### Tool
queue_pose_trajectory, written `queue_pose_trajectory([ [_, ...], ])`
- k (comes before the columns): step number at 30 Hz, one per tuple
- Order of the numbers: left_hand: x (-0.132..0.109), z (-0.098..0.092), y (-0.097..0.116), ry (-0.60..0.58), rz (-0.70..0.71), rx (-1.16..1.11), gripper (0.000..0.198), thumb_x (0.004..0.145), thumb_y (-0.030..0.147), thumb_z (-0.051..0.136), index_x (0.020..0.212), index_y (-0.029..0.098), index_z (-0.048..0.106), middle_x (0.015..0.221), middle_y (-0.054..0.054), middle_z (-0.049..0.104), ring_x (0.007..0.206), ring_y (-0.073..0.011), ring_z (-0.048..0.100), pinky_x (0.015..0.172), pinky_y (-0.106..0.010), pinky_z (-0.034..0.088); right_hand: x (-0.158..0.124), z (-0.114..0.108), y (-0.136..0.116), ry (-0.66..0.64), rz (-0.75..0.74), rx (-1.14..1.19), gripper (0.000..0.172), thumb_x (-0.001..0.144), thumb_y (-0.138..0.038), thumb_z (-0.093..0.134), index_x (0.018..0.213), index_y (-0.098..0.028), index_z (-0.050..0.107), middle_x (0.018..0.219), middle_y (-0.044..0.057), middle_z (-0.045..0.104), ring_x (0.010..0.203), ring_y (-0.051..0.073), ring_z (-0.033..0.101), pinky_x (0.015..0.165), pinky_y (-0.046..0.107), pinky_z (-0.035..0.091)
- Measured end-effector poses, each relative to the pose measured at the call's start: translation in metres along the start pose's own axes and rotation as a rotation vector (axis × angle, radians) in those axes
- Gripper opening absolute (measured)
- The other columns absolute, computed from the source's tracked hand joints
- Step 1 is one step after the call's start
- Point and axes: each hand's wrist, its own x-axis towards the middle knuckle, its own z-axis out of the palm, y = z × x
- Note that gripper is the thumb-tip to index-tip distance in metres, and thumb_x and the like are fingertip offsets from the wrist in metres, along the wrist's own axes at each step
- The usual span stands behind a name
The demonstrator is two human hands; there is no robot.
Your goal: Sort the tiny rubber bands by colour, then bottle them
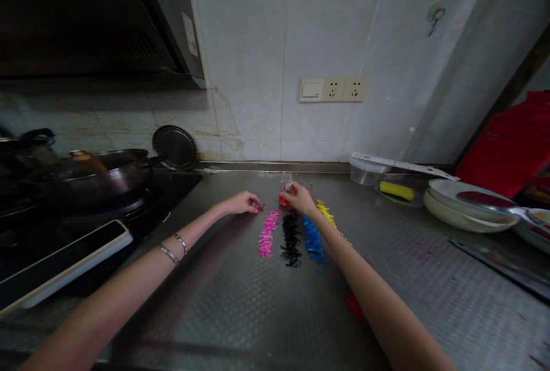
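My right hand (301,199) grips a small clear jar (286,179) with red stuff at its lower end. My left hand (242,203) has its fingers pinched at a few small red rubber bands (260,208) near the counter. Below the hands, rubber bands lie sorted by colour in rows: pink rubber bands (268,233), black rubber bands (291,239), blue rubber bands (313,239) and yellow rubber bands (327,214). My right forearm partly covers the blue and yellow rows. A red object (354,305), mostly hidden, lies beside that forearm.
On the left, a pan (124,179) sits on a black stove beside a long white-edged appliance (73,268). To the right are a plastic tub (367,170), a yellow sponge (396,190), stacked bowls (464,216) and a knife-like blade (498,265). Sockets (344,90) are on the wall.
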Motion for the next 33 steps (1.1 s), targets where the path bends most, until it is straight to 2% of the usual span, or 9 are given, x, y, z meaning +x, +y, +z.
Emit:
queue_pose_trajectory([
  [5, 0.007, 0.004, 0.0, 0.012, -0.017, -0.017, 0.038, 0.066, 0.032, 0.064, 0.098, 0.011, 0.064, 0.068, -0.001, 0.06, 0.059, -0.0104, 0.046, 0.056, -0.021, 0.033, -0.001, 0.0, 0.0, 0.003, -0.002, -0.013, 0.025, 0.067, -0.036, 0.06, 0.085, -0.017, 0.06, 0.08, 0.004, 0.067, 0.072, 0.016, 0.06, 0.068, 0.027, 0.046],
  [10, 0.016, 0.006, -0.001, 0.008, 0.027, -0.007, 0.034, 0.068, 0.032, 0.064, 0.095, 0.011, 0.065, 0.072, -0.002, 0.061, 0.061, -0.0112, 0.047, 0.058, -0.021, 0.033, 0.0, 0.0, 0.001, -0.003, -0.005, -0.019, 0.026, 0.068, -0.037, 0.06, 0.084, -0.017, 0.06, 0.081, 0.004, 0.067, 0.073, 0.017, 0.06, 0.068, 0.028, 0.047],
  [19, 0.021, -0.001, 0.003, -0.108, 0.149, 0.037, 0.029, 0.071, 0.025, 0.062, 0.099, 0.016, 0.061, 0.079, -0.001, 0.059, 0.071, -0.0121, 0.048, 0.067, -0.021, 0.037, 0.001, 0.001, 0.002, -0.005, 0.004, 0.003, 0.025, 0.067, -0.035, 0.061, 0.086, -0.018, 0.059, 0.083, 0.004, 0.067, 0.076, 0.017, 0.061, 0.071, 0.028, 0.047],
  [25, 0.024, -0.005, 0.006, -0.203, 0.194, 0.009, 0.016, 0.071, 0.025, 0.061, 0.085, 0.016, 0.063, 0.078, -0.001, 0.061, 0.072, -0.0122, 0.049, 0.072, -0.021, 0.036, 0.001, 0.001, 0.003, -0.015, 0.006, -0.003, 0.025, 0.068, -0.034, 0.061, 0.086, -0.018, 0.059, 0.083, 0.004, 0.067, 0.075, 0.016, 0.061, 0.072, 0.029, 0.047],
  [33, 0.025, -0.005, 0.004, -0.212, 0.172, 0.004, 0.01, 0.072, 0.022, 0.06, 0.079, 0.015, 0.062, 0.073, -0.001, 0.06, 0.07, -0.0117, 0.049, 0.069, -0.021, 0.036, 0.001, 0.0, 0.002, -0.014, 0.001, -0.003, 0.026, 0.067, -0.035, 0.061, 0.086, -0.017, 0.059, 0.083, 0.004, 0.067, 0.075, 0.017, 0.061, 0.072, 0.029, 0.047],
])
